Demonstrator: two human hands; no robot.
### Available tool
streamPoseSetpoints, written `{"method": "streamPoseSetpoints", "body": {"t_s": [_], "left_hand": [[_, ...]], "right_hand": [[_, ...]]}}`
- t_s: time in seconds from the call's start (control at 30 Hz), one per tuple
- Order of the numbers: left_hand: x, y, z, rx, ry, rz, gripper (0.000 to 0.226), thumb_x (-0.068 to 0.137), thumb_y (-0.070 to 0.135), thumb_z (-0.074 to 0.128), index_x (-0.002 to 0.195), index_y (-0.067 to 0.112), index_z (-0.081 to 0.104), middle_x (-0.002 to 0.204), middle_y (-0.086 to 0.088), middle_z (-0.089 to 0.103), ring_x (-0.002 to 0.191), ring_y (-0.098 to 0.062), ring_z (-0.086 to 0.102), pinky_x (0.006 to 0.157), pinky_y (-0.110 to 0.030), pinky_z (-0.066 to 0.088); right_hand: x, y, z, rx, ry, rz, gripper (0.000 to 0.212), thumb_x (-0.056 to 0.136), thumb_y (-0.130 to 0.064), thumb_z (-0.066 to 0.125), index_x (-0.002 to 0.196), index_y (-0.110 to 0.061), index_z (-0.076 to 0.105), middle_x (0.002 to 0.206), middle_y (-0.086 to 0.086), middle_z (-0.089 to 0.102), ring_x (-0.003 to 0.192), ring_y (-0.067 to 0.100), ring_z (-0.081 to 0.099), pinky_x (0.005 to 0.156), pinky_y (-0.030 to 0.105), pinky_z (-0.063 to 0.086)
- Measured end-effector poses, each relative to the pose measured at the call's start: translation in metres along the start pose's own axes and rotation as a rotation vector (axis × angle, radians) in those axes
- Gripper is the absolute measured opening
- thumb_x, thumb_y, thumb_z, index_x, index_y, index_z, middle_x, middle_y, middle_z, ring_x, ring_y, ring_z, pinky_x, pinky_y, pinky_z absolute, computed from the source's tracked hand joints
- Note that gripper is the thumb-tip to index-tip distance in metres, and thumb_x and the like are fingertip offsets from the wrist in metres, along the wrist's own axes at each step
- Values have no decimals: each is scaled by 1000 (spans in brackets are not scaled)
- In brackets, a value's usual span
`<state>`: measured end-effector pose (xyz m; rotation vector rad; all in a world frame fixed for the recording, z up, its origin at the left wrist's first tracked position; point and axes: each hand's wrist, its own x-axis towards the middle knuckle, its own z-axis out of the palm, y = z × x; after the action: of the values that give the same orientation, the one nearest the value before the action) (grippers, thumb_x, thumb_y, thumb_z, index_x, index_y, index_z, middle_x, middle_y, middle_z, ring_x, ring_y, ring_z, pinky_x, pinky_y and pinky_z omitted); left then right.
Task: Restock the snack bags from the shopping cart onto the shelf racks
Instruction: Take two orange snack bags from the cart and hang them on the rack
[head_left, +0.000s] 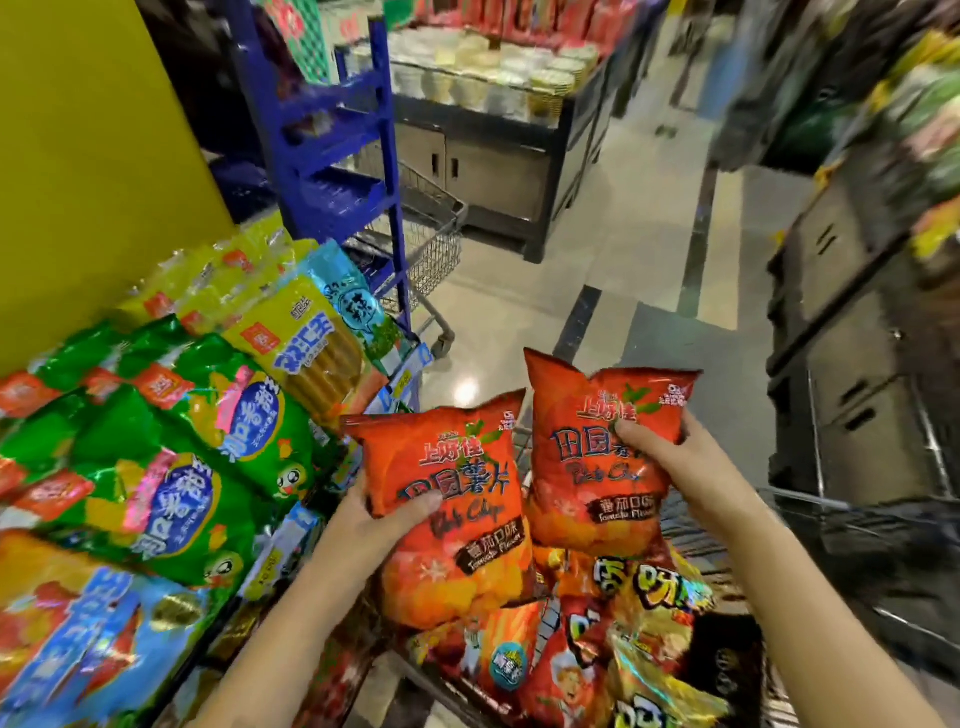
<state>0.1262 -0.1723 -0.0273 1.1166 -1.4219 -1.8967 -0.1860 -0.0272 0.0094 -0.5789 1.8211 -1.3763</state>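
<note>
Two red-orange tomato potato chip bags are held up over the shopping cart. My left hand grips the left chip bag at its left edge, thumb across the front. My right hand grips the right chip bag from its right side, thumb on the front. Below them the cart holds several more snack bags in red, orange and yellow. A blue wire shelf rack stands ahead on the left with bare tiers.
On the left, a display carries green, yellow and blue packs below a yellow wall. A second wire cart stands behind the blue rack. Dark cabinets line the right side of the tiled aisle.
</note>
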Motion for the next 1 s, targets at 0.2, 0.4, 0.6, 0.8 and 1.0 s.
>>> {"method": "streamPoseSetpoints", "body": {"t_s": [0.2,0.4,0.6,0.8,1.0], "left_hand": [[8,40,-2,-48,-123,51,63,73,41,89,127,34,60,114,4,78,104,-19,75,86,-36,58],[0,62,0,-36,-131,102,96,47,63,96,132,44,56,114,3,78,99,-22,77,92,-49,58],[-36,64,13,7,-65,113,103,34,65,95,126,43,57,110,0,79,96,-30,78,95,-56,56],[-111,38,29,-21,143,176,91,47,65,96,124,29,63,104,-2,81,89,-29,79,73,-41,64],[-215,-10,4,-140,375,172,87,53,58,96,124,20,65,114,-9,78,95,-28,78,72,-35,64]], "right_hand": [[-35,-28,-8,-25,21,-28,78,63,-52,94,128,-30,57,113,0,78,98,25,78,91,46,59],[-62,-53,-13,-24,-8,-82,78,67,-53,92,131,-29,56,114,-2,78,100,23,77,89,42,60],[-79,-57,-28,-41,-95,-123,58,79,-40,84,129,-30,56,110,-5,79,97,21,78,82,36,62],[-82,-41,-33,-77,-237,-149,68,72,-49,88,129,-28,57,110,-1,79,96,22,78,92,47,61],[-108,-22,17,-135,-499,-180,63,71,-52,89,122,-30,60,101,-5,81,89,20,79,79,34,62]]}}
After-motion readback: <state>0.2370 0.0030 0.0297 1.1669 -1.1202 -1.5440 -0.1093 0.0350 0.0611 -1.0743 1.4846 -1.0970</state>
